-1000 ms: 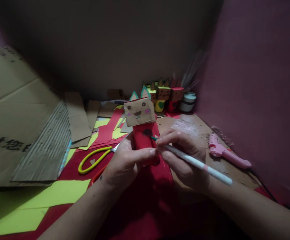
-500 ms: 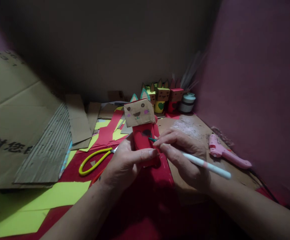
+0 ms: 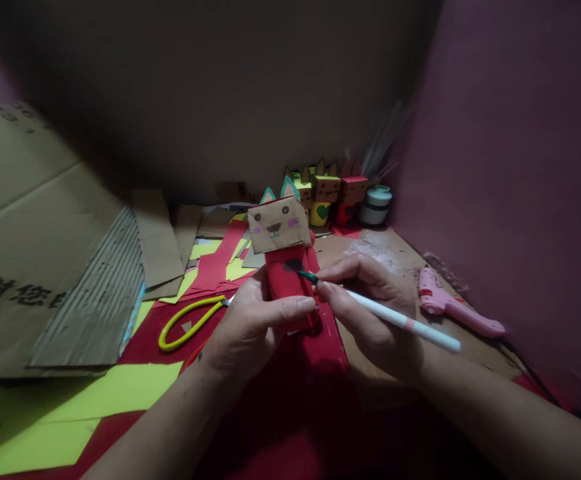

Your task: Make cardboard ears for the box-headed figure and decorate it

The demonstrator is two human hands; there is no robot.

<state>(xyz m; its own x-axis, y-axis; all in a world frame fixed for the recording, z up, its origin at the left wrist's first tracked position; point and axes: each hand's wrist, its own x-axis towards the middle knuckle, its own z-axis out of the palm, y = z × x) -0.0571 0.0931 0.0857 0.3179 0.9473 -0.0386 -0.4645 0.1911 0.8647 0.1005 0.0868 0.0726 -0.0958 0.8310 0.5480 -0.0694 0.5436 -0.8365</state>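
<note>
My left hand [image 3: 255, 320] is wrapped round the red body of a cardboard cat figure [image 3: 279, 227], thumb across its front. The figure has a box head with a drawn face, pink cheeks and green-edged ears, and it leans slightly back. A dark heart-like patch marks its red chest. Between the fingers of my right hand [image 3: 370, 303] is a white marker pen [image 3: 400, 320]. Its green tip is at the lower right edge of the dark patch; I cannot tell whether it touches. Yellow-handled scissors [image 3: 190, 327] lie left of my left hand, their blades partly hidden.
Several similar figures [image 3: 326, 193] stand at the back beside a pale blue pot [image 3: 375, 205]. A pink glue gun [image 3: 455, 307] lies at right. Cardboard pieces [image 3: 157, 240] and red paper [image 3: 223, 257] are spread at left, near a large carton [image 3: 20, 220] and yellow-green sheets [image 3: 115, 393].
The marker pen has shifted slightly, and more of its green tip shows beyond my right fingers. My left hand and the figure have barely moved.
</note>
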